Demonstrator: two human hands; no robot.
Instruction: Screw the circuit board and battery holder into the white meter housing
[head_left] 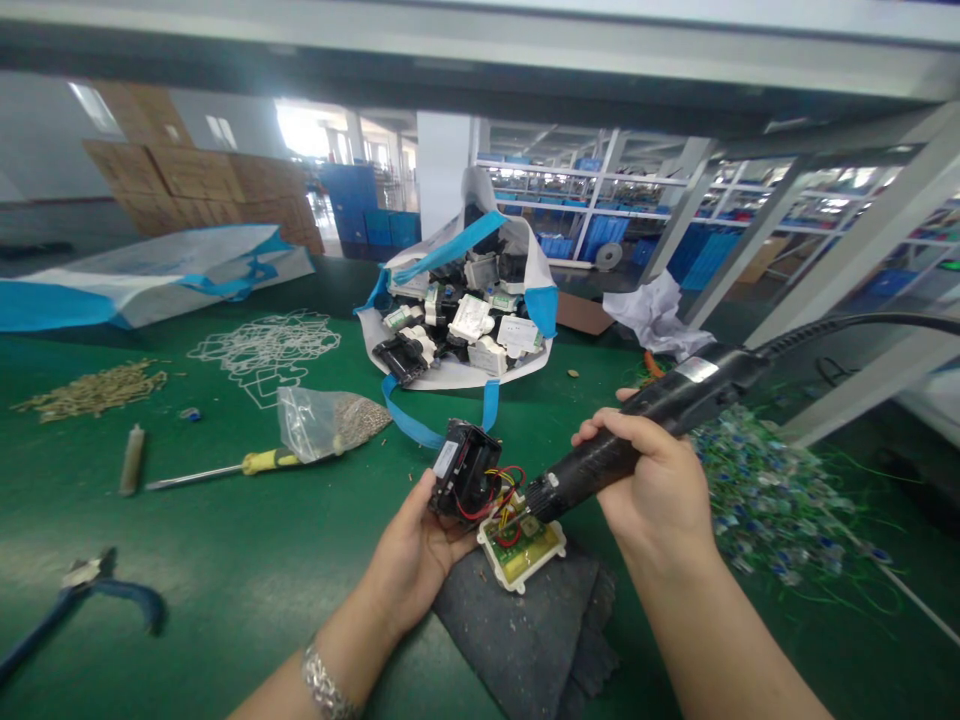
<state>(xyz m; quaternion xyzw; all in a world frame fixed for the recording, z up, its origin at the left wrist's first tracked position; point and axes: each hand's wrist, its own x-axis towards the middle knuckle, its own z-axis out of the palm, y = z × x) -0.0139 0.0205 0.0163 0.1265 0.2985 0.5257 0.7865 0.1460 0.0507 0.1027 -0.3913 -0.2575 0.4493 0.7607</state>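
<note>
My left hand holds a black plastic housing with its open side up. Red, yellow and black wires run from it to a green circuit board in a white plastic case, which rests on a dark grey cloth. My left fingertips reach the case's near-left edge. In my right hand is a black corded electric screwdriver, slanting down to the left. Its thin bit comes down over the circuit board near the wires; whether it touches a screw is too small to tell.
Behind stands a white and blue bag full of similar units. To the left lie a yellow-handled screwdriver, blue-handled pliers, a plastic bag of screws and white rings. Green-blue scraps heap at right, near a metal frame post.
</note>
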